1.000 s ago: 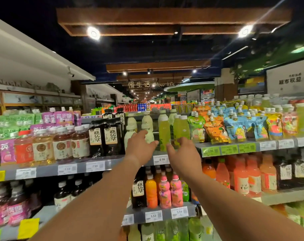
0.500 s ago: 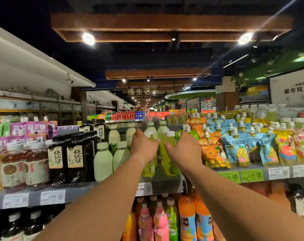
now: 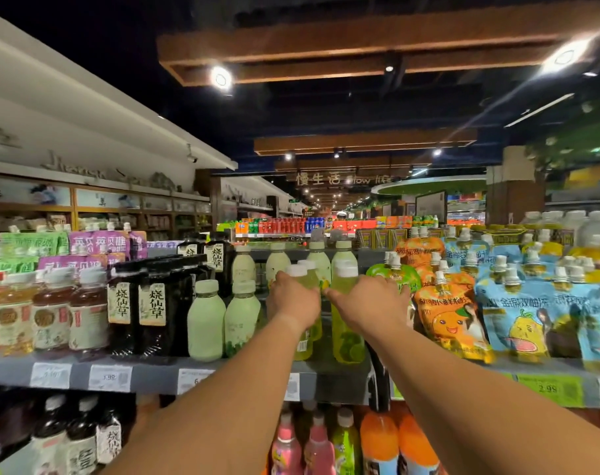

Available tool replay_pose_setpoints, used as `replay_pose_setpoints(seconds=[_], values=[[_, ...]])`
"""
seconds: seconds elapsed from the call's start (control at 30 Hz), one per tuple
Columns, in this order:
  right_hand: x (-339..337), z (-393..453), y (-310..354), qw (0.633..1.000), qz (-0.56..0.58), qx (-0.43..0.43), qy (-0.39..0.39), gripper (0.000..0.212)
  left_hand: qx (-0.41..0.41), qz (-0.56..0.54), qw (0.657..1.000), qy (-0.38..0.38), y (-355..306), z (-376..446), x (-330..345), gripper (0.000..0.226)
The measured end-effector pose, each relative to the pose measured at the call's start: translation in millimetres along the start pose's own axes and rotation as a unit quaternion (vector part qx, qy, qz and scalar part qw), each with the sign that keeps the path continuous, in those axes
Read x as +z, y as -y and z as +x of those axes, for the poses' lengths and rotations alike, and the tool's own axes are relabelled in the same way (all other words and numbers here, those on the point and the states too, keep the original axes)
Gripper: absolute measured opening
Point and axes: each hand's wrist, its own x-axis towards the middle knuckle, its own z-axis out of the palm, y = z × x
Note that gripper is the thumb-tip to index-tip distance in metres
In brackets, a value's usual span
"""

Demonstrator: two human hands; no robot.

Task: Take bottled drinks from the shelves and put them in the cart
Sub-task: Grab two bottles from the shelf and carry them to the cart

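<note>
Left hand (image 3: 293,299) fingers curl round a smooth, clear yellow-green bottle (image 3: 307,341); right hand (image 3: 369,303) fingers wrap its white-capped twin (image 3: 346,337), both upright on the grey shelf (image 3: 148,375).

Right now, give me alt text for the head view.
Both hands grip yellow-green bottles on the upper shelf: left hand on the left bottle, right hand on the right bottle. No cart visible.

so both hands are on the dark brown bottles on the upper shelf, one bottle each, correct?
Not the dark ones. In the head view the left hand and right hand each grip a yellow-green bottle on the upper shelf, one each.
</note>
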Motion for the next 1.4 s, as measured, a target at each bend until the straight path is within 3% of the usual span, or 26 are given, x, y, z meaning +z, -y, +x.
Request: replay_pose_setpoints(seconds=[0.13, 0.27, 0.4, 0.5, 0.63, 0.83, 0.97, 1.2, 1.4], values=[[0, 1, 1, 0.998, 0.051, -0.012, -0.018, 0.063, 0.009, 0.034, 0.999, 0.0, 4, 1, 0, 0.039], [3, -2, 1, 0.994, 0.098, -0.027, -0.031, 0.064, 0.013, -0.032, 0.999, 0.008, 8, -1, 2, 0.036], [-8, -9, 7, 0.985, 0.138, -0.051, -0.09, 0.07, 0.039, -0.11, 0.993, -0.033, 1, -7, -8, 0.027], [-31, -15, 28, 0.961, 0.221, -0.08, -0.146, 0.065, 0.083, -0.103, 0.989, -0.067, -13, -11, -43, 0.016], [-56, -35, 83, 0.912, 0.368, -0.097, -0.151, 0.045, 0.14, -0.116, 0.978, -0.098, -12, -15, -111, 0.024], [-44, -92, 194, 0.885, 0.443, -0.13, -0.067, 0.066, 0.131, -0.096, 0.975, -0.154, 57, -27, -220, 0.024], [-10, -169, 298, 0.861, 0.479, -0.169, 0.007, 0.044, 0.087, -0.018, 0.973, -0.214, 143, -52, -325, 0.027], [69, -341, 459, 0.81, 0.498, -0.22, 0.218, 0.044, -0.066, 0.148, 0.945, -0.285, 313, -138, -490, 0.027], [135, -473, 563, 0.752, 0.479, -0.26, 0.37, 0.035, -0.196, 0.162, 0.917, -0.307, 445, -211, -582, 0.034]])
